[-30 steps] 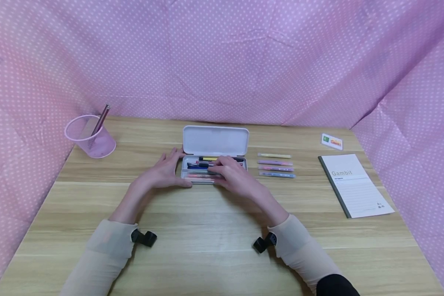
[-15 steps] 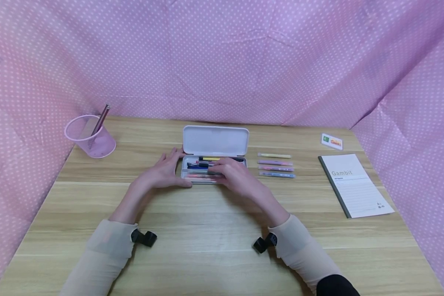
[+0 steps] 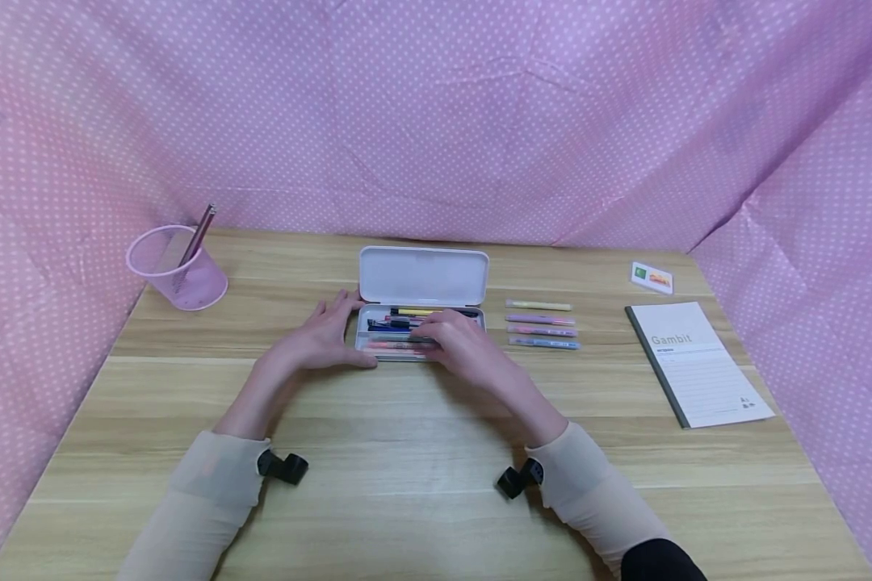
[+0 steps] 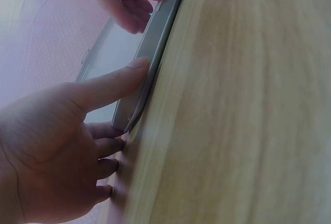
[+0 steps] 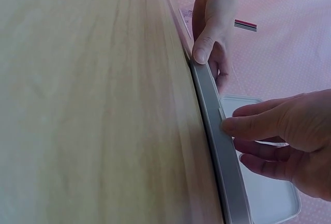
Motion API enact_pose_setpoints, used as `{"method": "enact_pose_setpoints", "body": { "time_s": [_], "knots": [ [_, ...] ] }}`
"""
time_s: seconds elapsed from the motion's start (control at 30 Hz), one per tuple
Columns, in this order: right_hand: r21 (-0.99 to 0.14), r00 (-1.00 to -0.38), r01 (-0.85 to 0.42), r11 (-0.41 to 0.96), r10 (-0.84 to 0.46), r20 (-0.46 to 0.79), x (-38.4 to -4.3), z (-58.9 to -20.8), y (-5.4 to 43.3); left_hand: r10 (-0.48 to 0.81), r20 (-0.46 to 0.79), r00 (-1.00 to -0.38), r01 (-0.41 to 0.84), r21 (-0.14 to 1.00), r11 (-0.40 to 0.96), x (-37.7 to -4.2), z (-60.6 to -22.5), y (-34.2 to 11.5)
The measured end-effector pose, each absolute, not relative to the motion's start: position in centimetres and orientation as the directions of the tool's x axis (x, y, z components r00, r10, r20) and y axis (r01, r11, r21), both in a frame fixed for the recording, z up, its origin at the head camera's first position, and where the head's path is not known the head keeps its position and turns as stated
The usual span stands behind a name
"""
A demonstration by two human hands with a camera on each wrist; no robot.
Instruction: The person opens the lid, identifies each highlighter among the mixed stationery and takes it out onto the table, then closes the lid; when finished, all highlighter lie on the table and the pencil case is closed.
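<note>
An open white pencil case (image 3: 425, 276) holds several pens (image 3: 392, 345), among them a yellow-and-black one (image 3: 414, 312) at the back. My left hand (image 3: 325, 335) grips its left end. In the left wrist view the left thumb (image 4: 116, 85) lies against the front wall, the other fingers bent round the end. My right hand (image 3: 459, 343) reaches over the right half, fingers bent down among the pens. In the right wrist view the right thumb (image 5: 248, 125) touches the front rim. Whether the right fingers pinch a pen I cannot tell; the case's wall hides their tips.
Right of the case lie a yellow pen (image 3: 539, 306), two purplish pens and a blue pen (image 3: 543, 343) in a column. A notebook (image 3: 701, 367) and a small card-like item (image 3: 651, 278) are further right. A pink mesh pen cup (image 3: 189, 278) stands at the back left.
My right hand has shifted very slightly to the right over the pens. The left hand and the pencil case have stayed in place.
</note>
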State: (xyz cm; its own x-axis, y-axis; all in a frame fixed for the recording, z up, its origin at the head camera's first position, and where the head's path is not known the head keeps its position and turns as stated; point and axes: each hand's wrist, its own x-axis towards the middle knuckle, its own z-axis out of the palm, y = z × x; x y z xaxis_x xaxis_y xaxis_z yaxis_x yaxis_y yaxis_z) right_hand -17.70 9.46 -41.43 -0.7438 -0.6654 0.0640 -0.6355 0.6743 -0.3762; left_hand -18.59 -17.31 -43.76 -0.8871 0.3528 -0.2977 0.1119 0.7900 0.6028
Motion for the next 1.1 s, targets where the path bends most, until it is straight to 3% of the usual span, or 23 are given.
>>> {"method": "enact_pose_setpoints", "body": {
  "time_s": [0.47,1.1],
  "knots": [
    [-0.329,-0.725,-0.664,0.671,-0.686,0.062,-17.78,-41.58,9.44,0.366,-0.294,-0.883,0.126,0.603,0.788,-18.78,-43.92,-17.34],
    [-0.32,-0.743,-0.65,0.689,-0.665,0.078,-17.39,-41.49,9.28,0.359,-0.302,-0.883,0.115,0.604,0.789,-18.66,-43.58,-17.2]
  ]
}}
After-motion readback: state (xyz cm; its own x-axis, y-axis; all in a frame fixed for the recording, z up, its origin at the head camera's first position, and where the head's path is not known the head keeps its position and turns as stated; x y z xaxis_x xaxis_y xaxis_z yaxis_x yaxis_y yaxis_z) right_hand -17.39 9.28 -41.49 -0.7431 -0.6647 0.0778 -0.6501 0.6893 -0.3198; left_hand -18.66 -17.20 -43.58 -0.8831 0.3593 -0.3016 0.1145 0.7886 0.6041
